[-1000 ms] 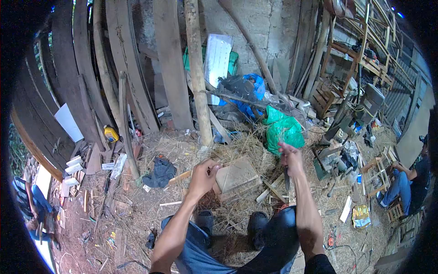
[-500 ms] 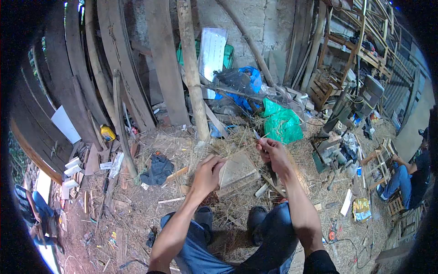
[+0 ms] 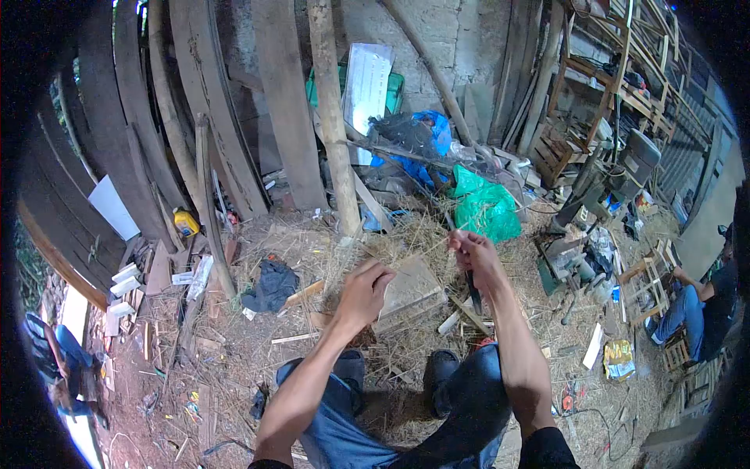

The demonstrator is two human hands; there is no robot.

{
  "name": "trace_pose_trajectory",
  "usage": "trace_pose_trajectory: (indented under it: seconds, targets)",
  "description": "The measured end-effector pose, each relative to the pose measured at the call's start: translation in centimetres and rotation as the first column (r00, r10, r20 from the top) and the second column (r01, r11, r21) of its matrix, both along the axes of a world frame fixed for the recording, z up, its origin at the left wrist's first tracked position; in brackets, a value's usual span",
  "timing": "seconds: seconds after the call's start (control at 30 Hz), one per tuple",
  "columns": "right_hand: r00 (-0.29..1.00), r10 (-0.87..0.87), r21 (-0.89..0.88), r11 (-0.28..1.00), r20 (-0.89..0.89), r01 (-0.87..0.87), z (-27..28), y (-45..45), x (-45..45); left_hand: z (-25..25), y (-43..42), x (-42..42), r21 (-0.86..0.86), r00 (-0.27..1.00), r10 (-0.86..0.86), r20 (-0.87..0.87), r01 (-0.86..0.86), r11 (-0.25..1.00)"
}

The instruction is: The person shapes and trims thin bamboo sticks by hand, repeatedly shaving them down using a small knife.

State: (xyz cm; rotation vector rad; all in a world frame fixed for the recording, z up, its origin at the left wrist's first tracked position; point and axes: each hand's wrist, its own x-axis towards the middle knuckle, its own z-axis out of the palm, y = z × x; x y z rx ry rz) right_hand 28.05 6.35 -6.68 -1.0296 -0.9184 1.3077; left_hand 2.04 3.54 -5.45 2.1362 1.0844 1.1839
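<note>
My right hand is closed round a knife; its dark handle sticks out below the fist and the blade tip shows above the fingers. My left hand is held in a pinch, thumb against the fingers. A thin pale strip seems to run between the two hands, but it blends with the straw behind and I cannot tell which hand grips it. Below and between the hands, a flat wooden block lies on the straw-covered ground, in front of my sandalled feet.
A green plastic bag lies beyond my right hand. Black cloth is on the ground to the left. A wooden post stands ahead. People sit at far left and far right. Wood scraps and a cable are scattered around.
My right hand has shifted slightly right and turned with the knife, so more of its handle shows. My left hand has rolled a little and stays pinched.
</note>
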Motion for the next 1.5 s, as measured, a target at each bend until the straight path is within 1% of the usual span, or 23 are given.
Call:
trace_pose_trajectory:
  seconds: [0.03,0.13,0.17,0.27,0.3,0.37,0.5,0.53,0.57,0.63,0.7,0.77,0.83,0.87,0.97,1.03,1.13,1.3,1.33,1.37,1.43,1.47,1.5]
  targets:
    - [1.0,0.001,0.002,1.0,0.002,-0.001,0.1,-0.1,0.4,0.0,-0.2,0.1,-0.035,1.0,0.008,-0.017,-0.008,0.999]
    - [0.988,-0.148,-0.028,0.989,-0.039,0.147,0.8,0.2,0.3,-0.4,-0.3,0.1,-0.011,1.0,0.002,0.017,-0.001,1.0]
    - [0.989,-0.146,-0.022,0.989,-0.036,0.145,0.9,0.1,0.2,-0.5,-0.3,0.1,-0.006,1.0,0.004,0.02,-0.004,1.0]
    - [0.992,-0.112,0.058,0.992,0.06,0.108,0.9,-0.1,-0.4,-0.4,-0.1,0.0,0.028,0.999,0.018,0.05,-0.019,0.999]
    - [0.987,-0.089,0.018,0.996,0.131,0.088,1.1,-0.7,-1.3,-0.5,-0.2,-0.1,0.042,0.999,0.015,0.044,-0.017,0.999]
    - [0.994,0.04,0.021,0.999,0.099,-0.042,1.3,-1.5,-3.2,-0.7,-0.1,0.1,0.051,0.999,0.011,0.041,-0.013,0.999]
    - [0.989,0.147,0.004,0.989,0.003,-0.147,1.1,-1.1,-2.8,-0.9,-0.2,0.4,0.097,0.999,0.02,0.051,-0.025,0.995]
    - [0.992,0.11,-0.046,0.993,0.06,-0.108,1.2,-1.2,-2.4,-0.8,-0.3,0.3,0.13,0.998,0.009,0.056,-0.016,0.991]
    - [0.985,-0.027,0.003,1.0,0.168,0.027,0.6,-0.9,-1.6,-0.5,-0.4,0.1,0.123,0.998,0.012,0.057,-0.019,0.992]
    - [0.965,-0.255,-0.027,0.966,0.064,0.257,1.2,-0.3,0.9,0.3,-0.7,-0.8,0.145,0.998,0.055,0.022,-0.058,0.988]
    - [0.935,-0.35,0.003,0.937,-0.057,0.351,1.0,-0.4,3.9,0.3,-0.2,-2.3,0.119,0.995,0.09,0.032,-0.093,0.989]
    - [0.939,-0.342,-0.005,0.94,-0.048,0.342,0.0,-0.8,4.3,0.4,0.1,-2.6,0.098,0.992,0.121,0.04,-0.124,0.987]
    - [0.984,-0.175,0.02,0.984,0.023,0.175,0.9,-1.8,2.2,0.6,-0.1,-1.7,0.121,0.987,0.158,0.0,-0.157,0.98]
    - [0.995,-0.101,0.071,0.992,-0.003,0.101,0.7,-1.6,1.4,0.4,-0.1,-1.3,0.118,0.988,0.153,0.001,-0.152,0.981]
    - [0.999,-0.018,0.075,0.997,0.029,0.016,2.8,-2.5,-2.0,0.2,0.2,-0.2,0.133,0.995,0.092,0.046,-0.097,0.986]
    - [0.997,0.072,0.11,0.991,0.006,-0.072,2.4,-2.0,-3.2,-0.1,-0.1,0.4,0.091,0.996,0.082,0.043,-0.085,0.992]
    - [0.999,0.049,0.084,0.995,-0.011,-0.048,1.9,-1.6,-4.1,-0.6,0.0,0.9,0.184,0.996,0.072,0.051,-0.08,0.98]
    - [0.994,0.104,0.045,0.993,0.045,-0.106,1.6,-1.2,-3.0,-0.5,-0.1,0.8,0.177,0.998,0.044,0.043,-0.051,0.983]
    - [0.994,0.089,0.022,0.996,0.07,-0.091,1.4,-1.1,-2.5,-0.5,-0.3,0.7,0.185,0.999,0.036,0.036,-0.042,0.982]
    - [0.988,-0.002,0.049,0.999,0.154,-0.006,0.7,-0.4,-1.6,-0.3,-0.3,0.5,0.183,0.999,0.038,0.037,-0.044,0.982]
    - [0.976,-0.184,0.073,0.982,0.12,0.176,1.3,-0.2,0.3,0.4,-0.5,-0.5,0.095,0.999,0.016,0.033,-0.019,0.995]
    - [0.963,-0.263,0.05,0.964,0.049,0.261,0.9,-0.1,2.8,0.4,-0.3,-1.5,0.098,0.999,0.02,0.034,-0.024,0.995]
    - [0.94,-0.34,0.019,0.94,-0.019,0.341,0.3,0.1,5.1,0.3,0.1,-2.7,0.093,0.994,0.11,0.023,-0.111,0.989]
